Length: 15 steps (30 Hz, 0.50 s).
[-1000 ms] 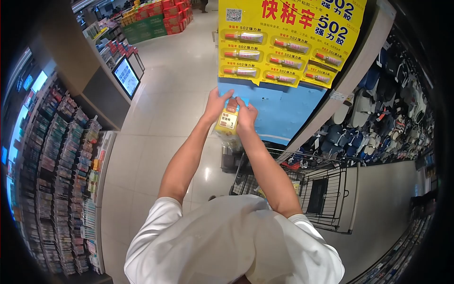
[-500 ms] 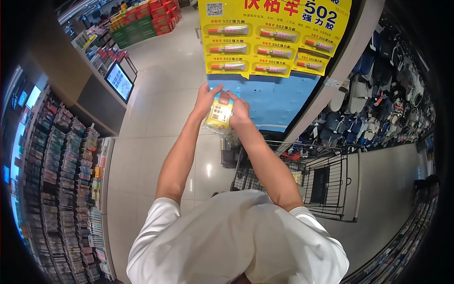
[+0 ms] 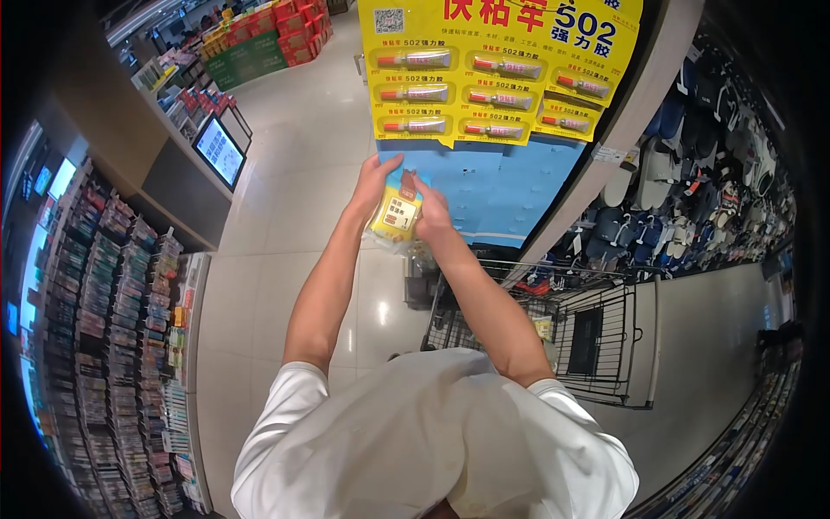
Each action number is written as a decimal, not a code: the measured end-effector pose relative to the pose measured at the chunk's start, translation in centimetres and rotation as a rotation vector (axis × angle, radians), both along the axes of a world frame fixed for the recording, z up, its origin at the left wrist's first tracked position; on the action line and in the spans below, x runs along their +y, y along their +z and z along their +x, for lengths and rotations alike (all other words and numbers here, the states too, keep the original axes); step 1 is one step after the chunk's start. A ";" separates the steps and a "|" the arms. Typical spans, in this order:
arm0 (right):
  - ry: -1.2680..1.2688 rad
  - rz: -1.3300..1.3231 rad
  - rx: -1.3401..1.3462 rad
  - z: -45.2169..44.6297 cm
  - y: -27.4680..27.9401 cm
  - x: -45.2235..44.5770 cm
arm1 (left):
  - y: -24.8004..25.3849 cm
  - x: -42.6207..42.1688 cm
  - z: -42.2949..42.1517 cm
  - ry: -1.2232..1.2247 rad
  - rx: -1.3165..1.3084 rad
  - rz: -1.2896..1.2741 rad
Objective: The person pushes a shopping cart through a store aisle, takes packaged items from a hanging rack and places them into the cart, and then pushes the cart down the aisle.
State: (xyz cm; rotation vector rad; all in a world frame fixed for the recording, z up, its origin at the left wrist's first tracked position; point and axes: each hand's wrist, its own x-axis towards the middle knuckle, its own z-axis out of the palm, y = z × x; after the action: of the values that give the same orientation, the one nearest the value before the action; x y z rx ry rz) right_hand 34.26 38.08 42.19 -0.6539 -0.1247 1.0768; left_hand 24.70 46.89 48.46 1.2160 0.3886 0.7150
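Observation:
A yellow package (image 3: 396,216) with a white label and a brown tag is held out in front of me. My left hand (image 3: 372,182) grips its upper left side, the thumb near the top edge. On the right side my right hand (image 3: 432,210) is closed on the same package. Just beyond both hands is a blue display board (image 3: 493,186), and above it hangs a yellow card (image 3: 450,30) with several small glue tubes in blisters.
A black wire shopping cart (image 3: 596,346) stands at the right, with a yellow item inside. Slippers (image 3: 618,216) hang on the right wall. Racks of small goods (image 3: 112,320) line the left. A lit screen (image 3: 219,150) and red boxes (image 3: 298,30) are farther off.
The view has shifted, so the glue card sits farther left. The package is lower and farther left in the frame, tilted more, and both hands still hold it.

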 end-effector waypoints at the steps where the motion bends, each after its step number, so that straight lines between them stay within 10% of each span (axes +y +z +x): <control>1: -0.001 0.009 -0.015 -0.1 -0.1 0.0 | 0.0 0.0 0.0 -0.005 -0.004 0.002; 15: 0.034 0.062 -0.384 -0.5 -0.6 -1.2 | 0.8 0.2 -0.4 -0.037 0.034 -0.053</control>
State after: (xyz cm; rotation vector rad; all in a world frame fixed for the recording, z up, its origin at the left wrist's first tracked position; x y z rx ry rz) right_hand 33.78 36.85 41.61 -0.7991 -0.5001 0.9658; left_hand 24.27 47.14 49.23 1.1837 0.4105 0.6493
